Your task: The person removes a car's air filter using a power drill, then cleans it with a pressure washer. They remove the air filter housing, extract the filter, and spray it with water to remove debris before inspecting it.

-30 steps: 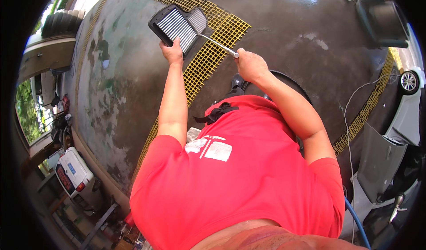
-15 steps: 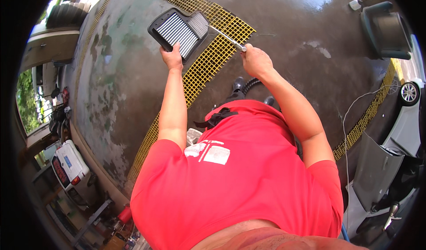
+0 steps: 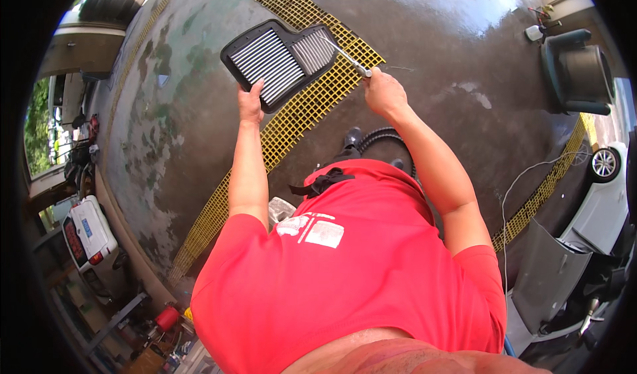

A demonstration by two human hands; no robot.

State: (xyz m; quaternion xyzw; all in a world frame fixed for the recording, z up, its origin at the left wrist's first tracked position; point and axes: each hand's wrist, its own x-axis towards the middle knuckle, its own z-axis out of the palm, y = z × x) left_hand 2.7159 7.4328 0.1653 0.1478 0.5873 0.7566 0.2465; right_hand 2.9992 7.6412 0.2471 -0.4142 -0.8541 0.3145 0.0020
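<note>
My left hand (image 3: pixel 251 103) grips the near left edge of a pleated air filter (image 3: pixel 265 62) with a black frame. The filter is held up in front of me, its pale pleats facing me, with a smaller grey pleated section on its right. My right hand (image 3: pixel 386 94) is closed around the near end of a slim silver metal rod tool (image 3: pixel 355 64). Its thin tip overlaps the smaller pleated section; I cannot tell whether they touch. My fingers hide the tool's rear end.
Yellow floor grating (image 3: pixel 295 125) crosses the wet concrete below the filter. A black corrugated hose (image 3: pixel 379 133) curves by my shoes. To the right are a dark green bin (image 3: pixel 584 72), a pale cable (image 3: pixel 505 205) and a car with an open door (image 3: pixel 551 274). A white vehicle (image 3: pixel 99 231) stands left.
The filter has turned so its smaller pleated section shows more broadly and reaches farther right. The rod's tip now lies over that section rather than at its edge. Both hands keep their holds.
</note>
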